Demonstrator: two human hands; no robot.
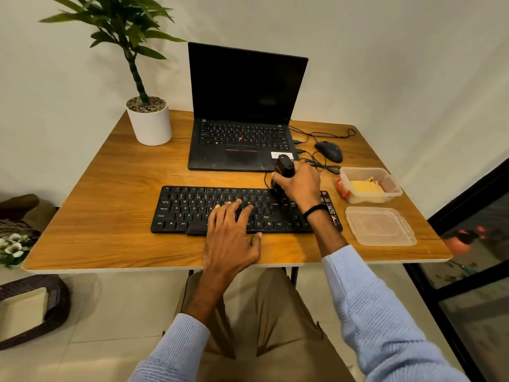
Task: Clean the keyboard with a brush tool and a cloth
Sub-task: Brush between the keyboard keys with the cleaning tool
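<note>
A black keyboard (pixel 187 210) lies near the front of the wooden table (pixel 110 194). My left hand (pixel 231 232) rests flat on its middle keys with the fingers spread. My right hand (pixel 298 186) grips a black brush tool (pixel 285 166) upright over the keyboard's right part, its lower end down at the keys. A yellow cloth (pixel 363 187) lies in an open clear plastic box (pixel 385 175) to the right of the keyboard.
The box's clear lid (pixel 380 226) lies on the table in front of it. An open black laptop (pixel 242 119) stands behind the keyboard, a wired mouse (pixel 329 151) with cables to its right, and a potted plant (pixel 150 119) at the back left.
</note>
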